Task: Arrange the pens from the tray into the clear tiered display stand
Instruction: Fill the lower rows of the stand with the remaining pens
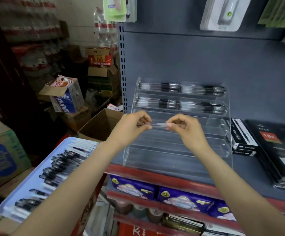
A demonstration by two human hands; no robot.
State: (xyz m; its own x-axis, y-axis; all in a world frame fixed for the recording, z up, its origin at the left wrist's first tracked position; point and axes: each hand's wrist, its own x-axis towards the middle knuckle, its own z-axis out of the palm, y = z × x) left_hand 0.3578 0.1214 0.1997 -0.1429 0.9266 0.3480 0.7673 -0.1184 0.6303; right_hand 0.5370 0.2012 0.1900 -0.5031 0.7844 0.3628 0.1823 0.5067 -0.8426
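A small shop with its stockroom. Boxed stationery (244, 135) lies on the grey shelf (240, 171) right of the right hand (184, 128). Opened cartons (67, 97) and bottled water (102, 31) pile up beyond the left hand (133, 125).

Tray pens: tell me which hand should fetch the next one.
Left. The tray lies by the left hand's forearm; the right hand is farther off, before the stand. Both now pinch one pen.

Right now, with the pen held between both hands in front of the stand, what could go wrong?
1. The pen is only pinched at its ends by the left hand and right hand; it might slip and fall.
2. The stand is clear, so its rails are hard to see; the pen could miss the third row.
3. The left forearm is close to the tray and might knock it.
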